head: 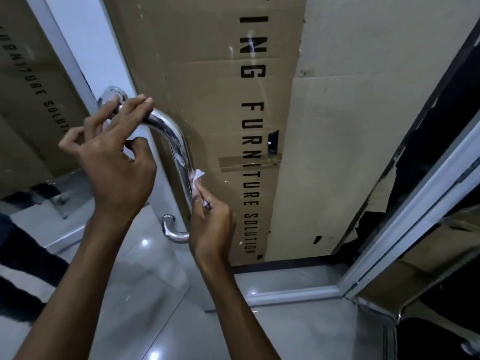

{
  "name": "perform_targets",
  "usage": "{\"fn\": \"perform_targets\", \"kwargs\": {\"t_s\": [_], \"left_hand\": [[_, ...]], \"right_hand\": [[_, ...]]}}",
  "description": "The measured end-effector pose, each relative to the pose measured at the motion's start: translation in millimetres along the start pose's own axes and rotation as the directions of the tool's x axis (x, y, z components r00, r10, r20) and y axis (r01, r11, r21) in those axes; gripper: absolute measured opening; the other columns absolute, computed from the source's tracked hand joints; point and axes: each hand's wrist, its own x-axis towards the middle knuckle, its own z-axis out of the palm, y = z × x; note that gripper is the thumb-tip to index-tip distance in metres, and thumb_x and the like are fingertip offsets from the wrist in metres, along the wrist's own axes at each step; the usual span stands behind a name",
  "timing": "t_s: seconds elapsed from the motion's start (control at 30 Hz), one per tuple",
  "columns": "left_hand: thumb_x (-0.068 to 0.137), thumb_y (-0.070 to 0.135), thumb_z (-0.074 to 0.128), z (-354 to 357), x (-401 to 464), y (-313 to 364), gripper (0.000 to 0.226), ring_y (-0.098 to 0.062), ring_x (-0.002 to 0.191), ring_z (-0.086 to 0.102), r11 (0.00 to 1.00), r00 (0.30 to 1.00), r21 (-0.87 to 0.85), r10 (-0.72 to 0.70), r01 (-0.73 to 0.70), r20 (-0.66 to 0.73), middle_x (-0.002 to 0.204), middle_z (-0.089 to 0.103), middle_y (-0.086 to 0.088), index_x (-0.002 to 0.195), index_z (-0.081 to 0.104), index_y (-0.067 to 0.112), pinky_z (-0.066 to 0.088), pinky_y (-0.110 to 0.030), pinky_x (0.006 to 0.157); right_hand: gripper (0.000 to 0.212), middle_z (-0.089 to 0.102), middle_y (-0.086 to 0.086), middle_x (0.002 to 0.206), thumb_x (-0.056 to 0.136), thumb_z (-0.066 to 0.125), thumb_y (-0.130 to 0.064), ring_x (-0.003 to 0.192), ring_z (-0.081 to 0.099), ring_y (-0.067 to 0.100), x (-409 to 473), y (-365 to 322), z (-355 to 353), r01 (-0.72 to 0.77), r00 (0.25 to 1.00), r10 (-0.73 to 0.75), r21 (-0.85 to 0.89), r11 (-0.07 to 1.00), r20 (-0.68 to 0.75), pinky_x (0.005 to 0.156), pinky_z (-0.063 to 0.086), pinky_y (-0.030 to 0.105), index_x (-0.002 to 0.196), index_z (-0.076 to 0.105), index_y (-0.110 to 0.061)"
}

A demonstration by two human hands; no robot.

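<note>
Our right fingers (198, 194) pinch a small white tissue (198, 176) and press it against the upright bar of the chrome door handle (179, 141), a little below its middle. The right hand (211, 227) sits low beside the bar, just above the handle's lower bend. Our left fingers (137, 105) drape over the top arm of the same handle, near its round mount, with the thumb curled underneath, so the left hand (117, 157) holds the handle and steadies it.

The handle is fixed to a glass door (65, 81) with a pale metal stile. Behind it stands a tall cardboard box (207, 74) printed with FURNITURE SOLUTION, and glossy floor tiles (161, 307) lie below.

We judge the work to be wiping the chrome, with pale streaks visible on the bar above the tissue. The tissue is small and held only at the fingertips, so a firm stroke could pull it free or tear it, leaving lint. Our bare left fingers may leave fresh prints on the part they hold. Pressing sideways could also swing the door if the left hold loosens.
</note>
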Motion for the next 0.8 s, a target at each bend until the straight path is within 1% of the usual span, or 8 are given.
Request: {"fn": "perform_targets", "kwargs": {"t_s": [0.2,0.27,0.37,0.5,0.63,0.73,0.77,0.8], "left_hand": [[0.086,0.007,0.048,0.8,-2.2,7.4,0.060,0.003,0.142,0.044,0.999,0.999,-0.010,-0.037,0.037,-0.025,0.138,0.061,0.021,0.137,0.067,0.032,0.018,-0.024,0.104],[0.086,0.007,0.048,1.3,-1.8,8.4,0.060,0.003,0.142,0.045,0.999,0.999,-0.015,-0.045,0.044,-0.031,0.137,0.062,0.022,0.136,0.067,0.032,0.021,-0.032,0.109],[0.084,0.007,0.047,2.3,-2.1,9.3,0.060,0.001,0.142,0.046,0.998,0.998,-0.021,-0.053,0.052,-0.039,0.136,0.064,0.020,0.135,0.068,0.032,0.027,-0.044,0.113],[0.085,0.007,0.047,2.6,-1.7,8.2,0.060,-0.001,0.142,0.047,0.999,0.998,-0.024,-0.048,0.047,-0.035,0.136,0.065,0.018,0.135,0.068,0.032,0.031,-0.052,0.113],[0.085,0.009,0.048,3.3,-0.6,6.4,0.060,0.000,0.142,0.046,0.999,0.999,-0.031,-0.044,0.043,-0.032,0.137,0.064,0.018,0.136,0.068,0.032,0.033,-0.055,0.113],[0.086,0.010,0.047,3.8,-0.1,6.6,0.059,0.000,0.142,0.046,0.999,0.998,-0.029,-0.047,0.046,-0.033,0.138,0.064,0.018,0.137,0.067,0.032,0.033,-0.054,0.114],[0.086,0.010,0.047,3.8,-0.4,7.2,0.059,0.001,0.142,0.045,0.998,0.998,-0.031,-0.052,0.051,-0.031,0.138,0.064,0.018,0.137,0.067,0.032,0.032,-0.052,0.114],[0.086,0.010,0.047,3.6,-0.7,7.5,0.059,0.001,0.142,0.045,0.998,0.998,-0.034,-0.053,0.052,-0.031,0.138,0.064,0.018,0.137,0.067,0.033,0.031,-0.052,0.113]], "right_hand": [[0.029,0.076,-0.007,0.119,0.103,0.058,-0.032,0.099,0.071,0.007,-7.2,18.7,-11.8,0.004,0.999,-0.001,-0.081,0.997,0.044,0.080,0.054,0.024,0.130,0.070,-0.038],[0.030,0.075,-0.007,0.122,0.104,0.059,-0.030,0.098,0.069,0.004,-3.1,7.4,-11.9,0.052,0.998,-0.048,-0.091,0.995,0.044,0.081,0.054,0.022,0.132,0.069,-0.035],[0.033,0.074,-0.007,0.124,0.105,0.059,-0.031,0.104,0.069,0.011,2.0,-12.0,-11.6,0.140,0.990,-0.135,-0.112,0.984,0.044,0.083,0.051,0.022,0.136,0.065,-0.038],[0.036,0.074,-0.005,0.125,0.108,0.054,-0.027,0.103,0.069,0.011,-7.1,0.2,-17.0,0.198,0.979,-0.182,-0.234,0.952,0.088,0.079,0.042,0.013,0.142,0.062,-0.035],[0.035,0.074,-0.001,0.124,0.108,0.054,-0.028,0.108,0.070,0.017,-2.5,-3.5,-16.3,0.216,0.976,-0.205,-0.217,0.952,0.075,0.089,0.054,0.026,0.142,0.062,-0.035],[0.039,0.076,0.000,0.118,0.107,0.055,-0.031,0.102,0.070,0.020,7.2,-17.2,-11.3,0.246,0.969,-0.235,-0.207,0.947,0.077,0.086,0.056,0.033,0.144,0.056,-0.043],[0.040,0.076,0.000,0.118,0.107,0.055,-0.030,0.101,0.069,0.018,6.8,-15.6,-11.3,0.244,0.969,-0.233,-0.211,0.946,0.078,0.087,0.056,0.031,0.145,0.056,-0.043],[0.039,0.076,-0.001,0.119,0.107,0.055,-0.028,0.100,0.067,0.011,4.6,-10.3,-12.7,0.240,0.971,-0.229,-0.222,0.945,0.076,0.086,0.054,0.021,0.144,0.057,-0.041]]}}
